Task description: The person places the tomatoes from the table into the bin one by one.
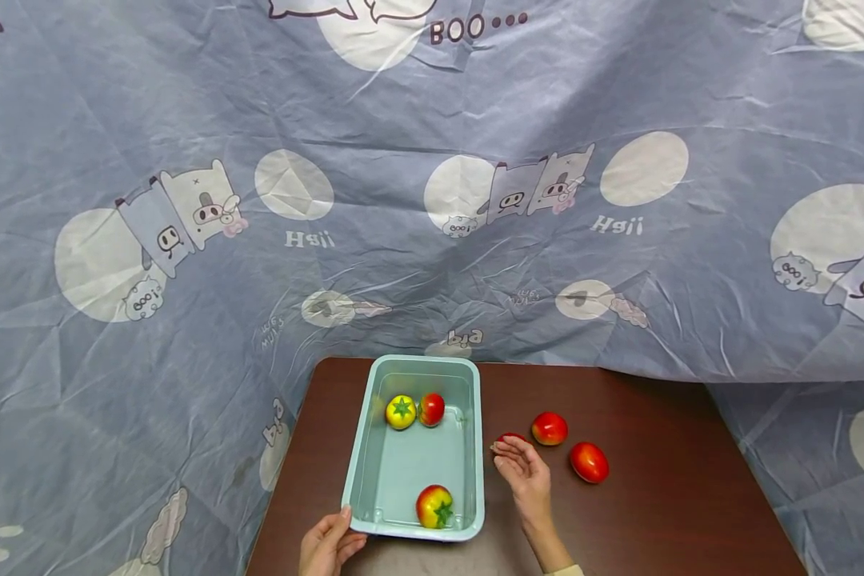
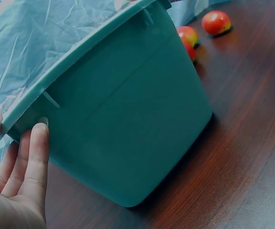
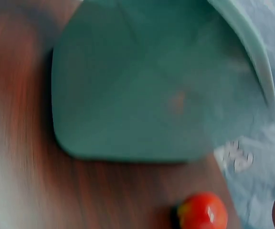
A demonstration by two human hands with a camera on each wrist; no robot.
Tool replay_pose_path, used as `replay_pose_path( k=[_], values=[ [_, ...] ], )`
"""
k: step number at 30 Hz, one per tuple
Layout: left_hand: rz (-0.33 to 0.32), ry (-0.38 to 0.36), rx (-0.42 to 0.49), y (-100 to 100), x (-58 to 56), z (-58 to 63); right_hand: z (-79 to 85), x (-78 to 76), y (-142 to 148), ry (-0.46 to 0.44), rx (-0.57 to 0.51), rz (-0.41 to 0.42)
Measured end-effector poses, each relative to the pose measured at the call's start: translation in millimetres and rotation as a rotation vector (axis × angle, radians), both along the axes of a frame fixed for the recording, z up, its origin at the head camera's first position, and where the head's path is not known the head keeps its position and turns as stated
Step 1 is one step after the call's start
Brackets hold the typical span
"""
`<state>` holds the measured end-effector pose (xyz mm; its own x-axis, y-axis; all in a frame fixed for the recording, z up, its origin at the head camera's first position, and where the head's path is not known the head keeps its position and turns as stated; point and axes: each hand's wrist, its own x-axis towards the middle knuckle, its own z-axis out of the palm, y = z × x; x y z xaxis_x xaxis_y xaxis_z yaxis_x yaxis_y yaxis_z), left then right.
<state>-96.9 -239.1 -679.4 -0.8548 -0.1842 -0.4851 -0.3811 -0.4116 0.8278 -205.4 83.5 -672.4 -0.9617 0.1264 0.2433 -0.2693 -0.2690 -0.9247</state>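
Observation:
A pale green plastic bin (image 1: pixel 406 472) stands on the table. My left hand (image 1: pixel 326 546) grips its near left corner, thumb over the rim and fingers against the outer wall, as the left wrist view shows. Inside lie a yellow tomato (image 1: pixel 401 412) with a green star-shaped top, a red tomato (image 1: pixel 432 409) beside it, and a red-yellow tomato (image 1: pixel 434 506) at the near end. Right of the bin, my right hand (image 1: pixel 529 484) has loosely bent fingers and partly covers a red tomato (image 1: pixel 513 437). In the right wrist view, a tomato (image 3: pixel 204 212) sits apart from the fingers.
Two more red tomatoes, one (image 1: pixel 550 429) farther back and one (image 1: pixel 589 462) farther right, lie on the dark brown table (image 1: pixel 662 480). A grey-blue printed cloth (image 1: pixel 389 264) hangs behind the table and along its sides.

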Motion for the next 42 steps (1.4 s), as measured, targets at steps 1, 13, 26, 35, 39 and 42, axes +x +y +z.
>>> replay_pose_path(
  k=[1, 13, 26, 35, 39, 42],
  values=[
    [0.003, 0.000, 0.000, -0.2, 0.4, -0.3, -2.7, -1.1, 6.1, -0.012, -0.010, -0.023],
    [0.003, 0.022, 0.014, 1.6, 0.0, -3.8, -22.0, -16.3, 97.1, -0.089, -0.076, -0.322],
    [0.019, 0.050, 0.005, 0.6, -2.8, -3.3, -58.9, -24.9, 140.4, -0.504, 0.543, -0.606],
    [0.005, 0.046, 0.022, -1.6, -0.1, -6.8, -76.2, -33.5, 154.1, -0.585, 0.746, -0.509],
    [0.017, 0.047, 0.016, -2.0, -0.6, -6.6, -82.0, -34.8, 154.4, -0.608, 0.826, -0.438],
    [0.027, 0.056, 0.015, -2.5, -2.0, -5.8, -86.4, -35.4, 154.0, -0.631, 0.855, -0.399]
  ],
)
